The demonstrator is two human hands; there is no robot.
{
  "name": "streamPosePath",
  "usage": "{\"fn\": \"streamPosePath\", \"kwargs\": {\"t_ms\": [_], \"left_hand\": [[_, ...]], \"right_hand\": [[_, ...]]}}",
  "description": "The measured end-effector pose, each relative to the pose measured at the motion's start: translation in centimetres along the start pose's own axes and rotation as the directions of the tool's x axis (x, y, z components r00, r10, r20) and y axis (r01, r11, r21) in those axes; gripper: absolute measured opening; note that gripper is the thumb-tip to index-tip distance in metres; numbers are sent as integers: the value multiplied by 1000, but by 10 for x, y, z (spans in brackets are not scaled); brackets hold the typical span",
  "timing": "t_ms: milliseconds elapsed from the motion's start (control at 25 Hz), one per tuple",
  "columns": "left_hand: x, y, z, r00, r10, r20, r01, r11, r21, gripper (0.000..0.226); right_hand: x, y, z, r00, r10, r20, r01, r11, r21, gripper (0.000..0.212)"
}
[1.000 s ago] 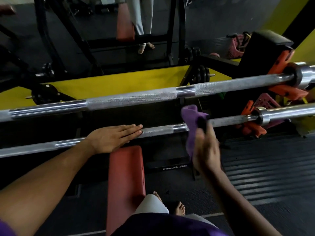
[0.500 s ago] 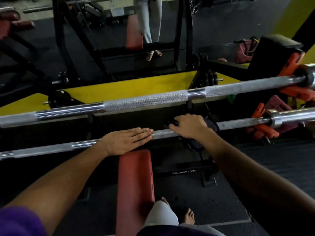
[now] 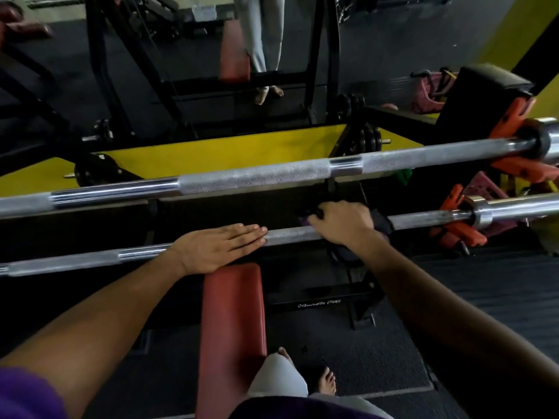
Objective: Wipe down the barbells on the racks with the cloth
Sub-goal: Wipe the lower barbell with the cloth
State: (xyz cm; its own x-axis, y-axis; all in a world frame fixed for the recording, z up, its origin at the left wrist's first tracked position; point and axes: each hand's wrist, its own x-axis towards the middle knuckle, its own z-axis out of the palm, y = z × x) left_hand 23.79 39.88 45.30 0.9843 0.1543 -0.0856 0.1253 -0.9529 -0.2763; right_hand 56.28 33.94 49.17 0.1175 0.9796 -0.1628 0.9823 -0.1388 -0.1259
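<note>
Evidently, the soft purple cloth [image 3: 303, 220] is gripped by the right hand [image 3: 343, 222] round the lower barbell [image 3: 287, 234], stiff and heavy on its rack, while the left hand [image 3: 217, 247] is laid flat, fingers straight, on the bar.

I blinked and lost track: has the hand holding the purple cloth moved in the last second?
Yes. The right hand came forward from in front of the lower barbell and now grips it, with the cloth underneath, right of the resting left hand.

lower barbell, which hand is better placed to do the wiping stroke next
Right. The right hand grips the cloth around the lower barbell, while the left hand lies flat on it, steadying.
</note>
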Motion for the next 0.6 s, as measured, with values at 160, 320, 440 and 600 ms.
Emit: {"fn": "streamPosePath", "kwargs": {"t_ms": [160, 320, 440, 600], "left_hand": [[-1, -2, 0, 1000, 2, 0, -2, 1000, -12, 72], [-2, -3, 2, 999, -25, 29, 26, 999, -36, 74], [-1, -4, 1, 998, -58, 37, 60, 997, -48, 69], [-5, 0, -8, 960, -280, -1, 276, 949, -150, 65]], "right_hand": [[-35, -20, 42, 924, -222, -311, 202, 975, -96, 33], [-56, 23, 67, 824, -395, -406, 410, 911, -53, 51], [-57, 23, 68, 856, -303, -419, 377, 920, 105, 49], [-75, 21, 58, 876, -226, -426, 365, 888, 280, 44]]}}
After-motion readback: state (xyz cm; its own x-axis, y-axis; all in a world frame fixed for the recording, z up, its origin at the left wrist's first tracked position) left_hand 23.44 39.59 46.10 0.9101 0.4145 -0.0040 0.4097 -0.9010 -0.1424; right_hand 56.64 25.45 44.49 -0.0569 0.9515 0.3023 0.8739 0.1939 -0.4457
